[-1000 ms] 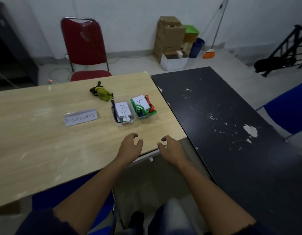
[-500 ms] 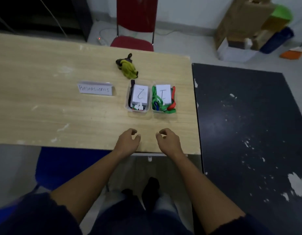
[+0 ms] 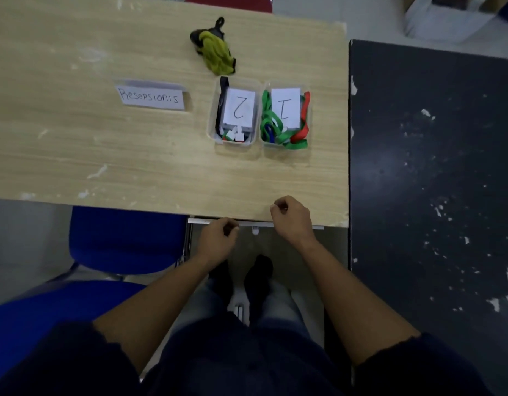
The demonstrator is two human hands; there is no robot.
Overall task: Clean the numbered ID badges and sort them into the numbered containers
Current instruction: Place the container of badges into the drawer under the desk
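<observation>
In the head view, I am seeing the badges [image 3: 238,108] lying in the container marked 2 [image 3: 235,143], straight ahead of my left hand [image 3: 218,241], and the container marked 1 [image 3: 271,148], ahead of my right hand [image 3: 291,221]. Their long sides are running away from me. Both hands are hanging at the bench [image 3: 161,167] edge, fingers loosely curled, grasping nothing, with the right reaching slightly nearer.
</observation>
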